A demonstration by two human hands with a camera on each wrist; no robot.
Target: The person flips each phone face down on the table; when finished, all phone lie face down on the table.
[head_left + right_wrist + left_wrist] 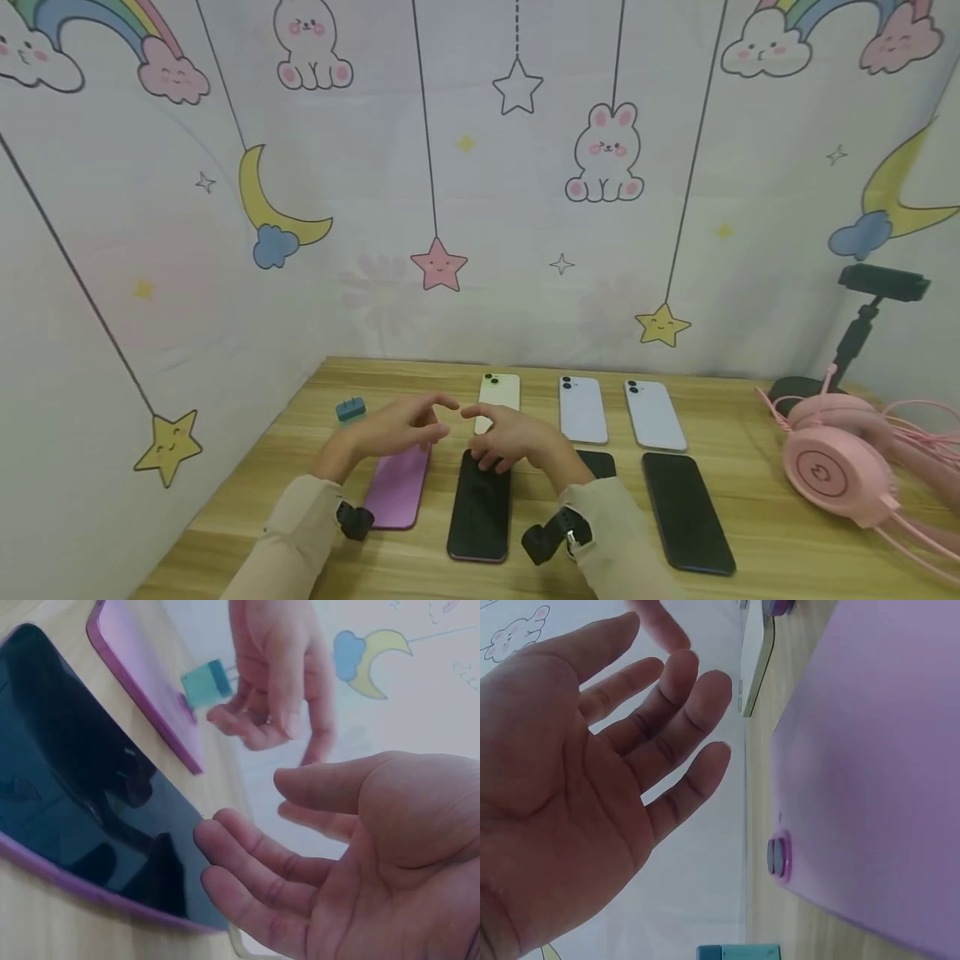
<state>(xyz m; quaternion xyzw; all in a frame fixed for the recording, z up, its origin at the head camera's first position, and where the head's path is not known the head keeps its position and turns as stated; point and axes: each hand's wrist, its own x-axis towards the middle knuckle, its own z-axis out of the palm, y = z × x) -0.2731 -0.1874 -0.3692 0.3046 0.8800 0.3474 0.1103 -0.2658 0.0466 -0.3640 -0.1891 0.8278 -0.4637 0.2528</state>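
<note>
My left hand (393, 427) hovers over the top end of a purple phone (397, 496) lying back side up. Its fingers are loosely bent, and the palm (562, 772) holds nothing in the left wrist view. My right hand (513, 435) hangs above the top end of a phone with a black screen (480, 517) and a purple edge. Relaxed and spread, its fingers (259, 892) hold nothing either. The two hands face each other with index fingertips close together. A teal plug charger (350, 408) stands beyond my left wrist.
Along the back lie a pale yellow phone (506, 390) and two white phones (582, 408), (655, 415). A dark-screened phone (688, 512) lies right; another (600, 463) is partly behind my right forearm. Pink headphones (840, 471) and a black stand (855, 342) occupy the right side.
</note>
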